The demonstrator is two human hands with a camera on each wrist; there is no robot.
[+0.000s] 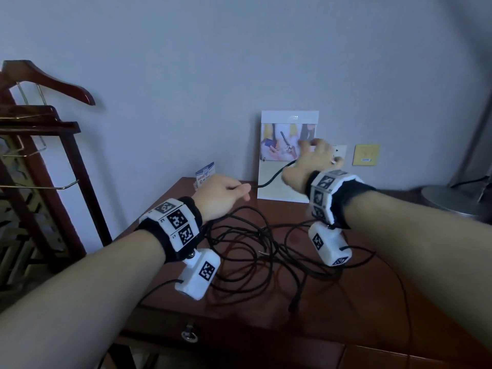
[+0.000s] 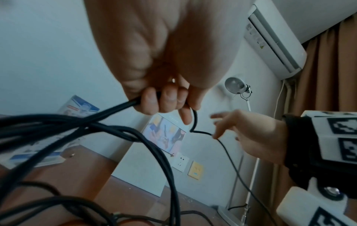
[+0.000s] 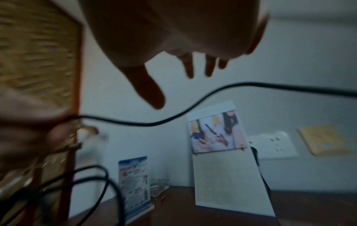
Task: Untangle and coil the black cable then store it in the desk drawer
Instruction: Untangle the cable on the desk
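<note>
The black cable (image 1: 250, 251) lies in a loose tangle of loops on the brown desk (image 1: 359, 302), and one plug end (image 1: 294, 304) rests near the front. My left hand (image 1: 239, 189) is raised over the back of the desk, with its fingers (image 2: 166, 99) curled round the cable (image 2: 100, 122), from which several loops hang. From it a strand (image 1: 271, 179) runs right to my right hand (image 1: 311, 153), which is blurred. That hand (image 3: 183, 73) has its fingers spread and straight, and the strand (image 3: 173, 118) passes just below them. The desk drawer (image 1: 239, 339) is closed, its ring pull (image 1: 189, 335) hanging.
A tall printed card (image 1: 288, 155) leans on the wall behind the hands, with a small card stand (image 1: 205, 173) to its left. A wall socket (image 1: 340, 153) and a yellow plate (image 1: 366, 155) are to the right. A wooden clothes stand (image 1: 40, 155) is at left, a lamp base (image 1: 452, 201) at right.
</note>
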